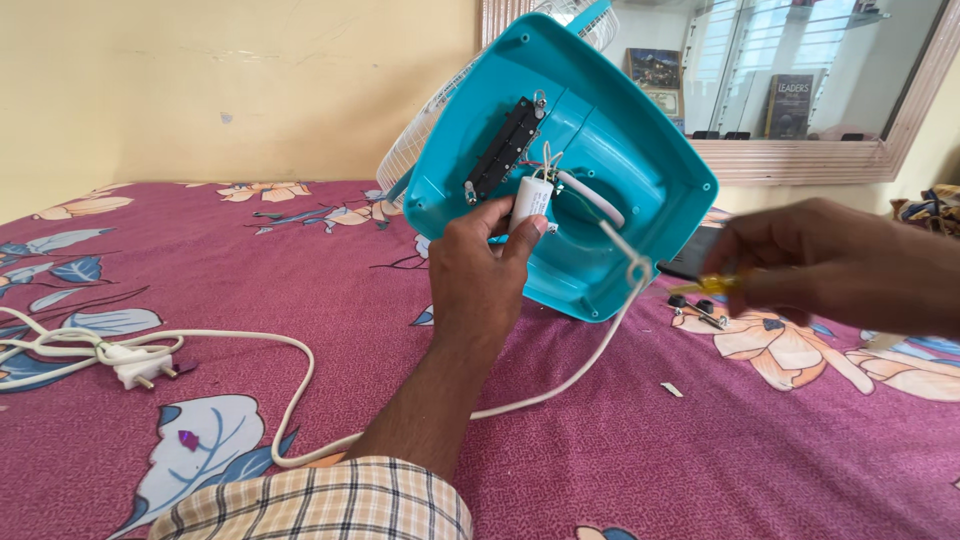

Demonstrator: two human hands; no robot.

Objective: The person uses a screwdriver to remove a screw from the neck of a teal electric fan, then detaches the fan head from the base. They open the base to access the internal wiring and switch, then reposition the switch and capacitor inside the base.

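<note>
While the fan lies tipped over on the bed, its parts stand as follows.

Fan base: the turquoise fan base (620,160) faces the camera with its hollow underside showing, resting on its lower edge on the bedspread (560,450).
Capacitor: a small white cylinder, the capacitor (531,199), sits inside the base near the middle, with thin wires at its top.
Left hand: the left hand (478,270) reaches up into the base, thumb and fingers pinched on the capacitor.
Switch block: a black switch block (503,149) is fixed slantwise just above and left of the capacitor.
Right hand: the right hand (830,262) is closed round a screwdriver (700,280) with a yellow handle, just right of the base and apart from it; it is blurred.
Cord: a white cord (590,360) leaves the base, loops across the bedspread and ends in a plug (140,368) at far left.
Screws: small dark screws (700,310) lie on the bedspread under the screwdriver.
Grille: the white fan grille (420,145) shows behind the base.
Sleeve: a checked sleeve (320,505) covers the left forearm.
</note>
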